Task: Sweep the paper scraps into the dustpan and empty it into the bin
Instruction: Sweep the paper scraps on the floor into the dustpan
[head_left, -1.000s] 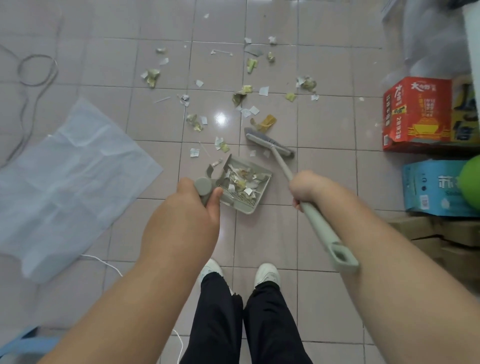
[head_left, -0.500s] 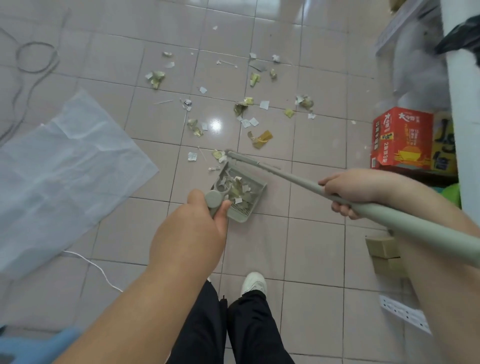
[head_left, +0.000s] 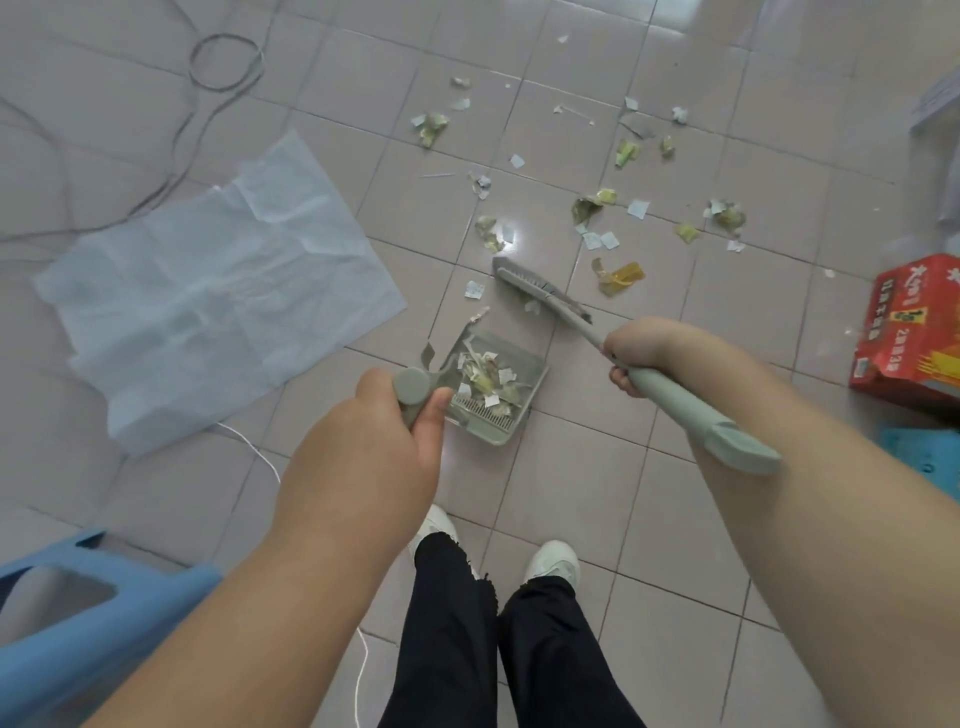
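White sheeting (head_left: 208, 291) lies crumpled on the tiled floor (head_left: 571, 493) at left. Beside it the left hand (head_left: 363, 467) grips the dustpan (head_left: 498, 384) handle; the pan sits on the floor, holding paper scraps (head_left: 485, 371). More scraps lie beyond the broom (head_left: 540, 291), whose handle the right hand (head_left: 639, 353) grips. A red box (head_left: 909, 332) stands far right.

The dustpan (head_left: 498, 395) and broom (head_left: 543, 288) were pale grey-green. Scraps (head_left: 618, 278) on the pinkish-grey tiled floor (head_left: 597, 499) at upper centre were white, yellow and olive. A sheet (head_left: 208, 291) at left was pale blue-white, the box (head_left: 909, 332) at right red with yellow print, the trousers (head_left: 509, 649) black, the shoes (head_left: 553, 564) white, and the stool (head_left: 78, 613) at lower left blue.
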